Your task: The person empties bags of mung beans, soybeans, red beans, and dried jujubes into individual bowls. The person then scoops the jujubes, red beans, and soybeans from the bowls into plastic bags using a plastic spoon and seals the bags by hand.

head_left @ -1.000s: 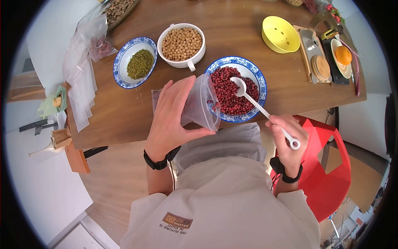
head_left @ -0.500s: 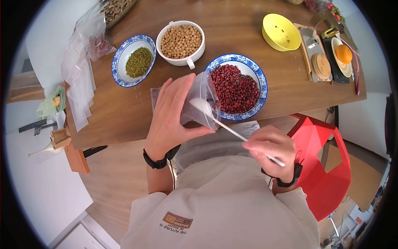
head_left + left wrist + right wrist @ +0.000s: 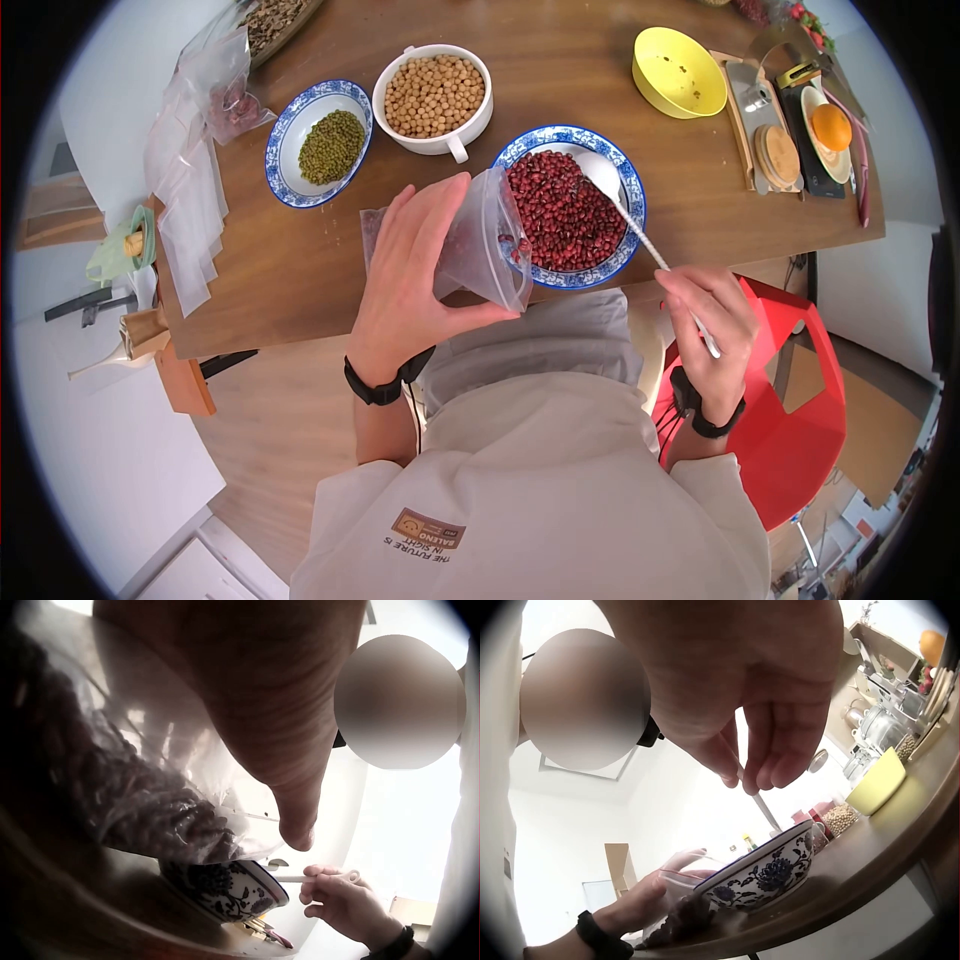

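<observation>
My left hand (image 3: 405,290) holds a clear plastic bag (image 3: 470,245), its mouth facing right towards a blue-and-white bowl (image 3: 634,222). Dark red beans (image 3: 172,817) lie inside the bag in the left wrist view. More red beans (image 3: 560,215) fill much of the bowl, with some of its white inside showing at the upper right. Between thumb and fingers, my right hand (image 3: 715,330) pinches the handle of a white spoon (image 3: 600,174). The spoon's head is at the bowl's upper right, at the edge of the beans. The bag's mouth overlaps the bowl's left rim.
Behind the bag stand a white pot of chickpeas (image 3: 434,97) and a patterned bowl of green beans (image 3: 332,147). Flat plastic bags (image 3: 185,215) lie along the left edge. A yellow bowl (image 3: 675,75) sits back right, near a plate with an orange (image 3: 831,127). A red chair (image 3: 790,430) is beside me.
From the red beans, the spoon went left to the bag's mouth, then came back right to the bowl's upper right. My left hand and the bag stayed nearly still.
</observation>
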`<action>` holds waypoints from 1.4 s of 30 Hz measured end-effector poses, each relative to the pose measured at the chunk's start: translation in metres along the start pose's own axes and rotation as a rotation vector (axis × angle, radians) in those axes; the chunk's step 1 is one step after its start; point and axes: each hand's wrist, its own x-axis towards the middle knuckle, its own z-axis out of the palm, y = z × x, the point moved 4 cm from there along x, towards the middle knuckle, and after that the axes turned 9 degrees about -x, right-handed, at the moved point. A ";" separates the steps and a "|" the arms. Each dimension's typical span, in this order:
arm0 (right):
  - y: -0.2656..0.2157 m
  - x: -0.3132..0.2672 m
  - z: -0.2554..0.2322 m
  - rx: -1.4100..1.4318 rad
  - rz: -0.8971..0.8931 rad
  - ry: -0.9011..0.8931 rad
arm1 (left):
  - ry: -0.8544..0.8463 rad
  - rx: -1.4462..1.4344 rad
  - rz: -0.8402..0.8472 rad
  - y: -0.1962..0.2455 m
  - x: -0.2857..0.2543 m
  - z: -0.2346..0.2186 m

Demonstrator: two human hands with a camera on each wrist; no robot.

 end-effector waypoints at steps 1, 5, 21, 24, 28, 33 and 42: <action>0.001 0.000 0.003 0.026 -0.011 -0.010 | -0.020 0.009 -0.015 -0.002 -0.001 0.001; -0.001 -0.004 0.009 0.158 0.018 -0.036 | -0.013 0.013 -0.020 0.001 0.001 -0.001; -0.019 -0.013 0.015 0.624 0.038 -0.007 | -0.021 0.011 -0.034 0.004 0.001 0.001; -0.035 -0.004 0.021 0.496 -0.125 -0.122 | -0.005 0.017 -0.020 0.003 0.000 0.001; -0.033 -0.002 0.014 0.432 -0.178 -0.129 | -0.006 0.026 -0.009 0.005 0.001 0.000; -0.008 -0.001 -0.005 0.204 -0.016 0.005 | -0.015 0.034 -0.018 0.005 0.001 0.001; 0.000 -0.002 0.007 0.127 0.040 -0.014 | -0.014 0.029 -0.019 0.005 0.002 0.000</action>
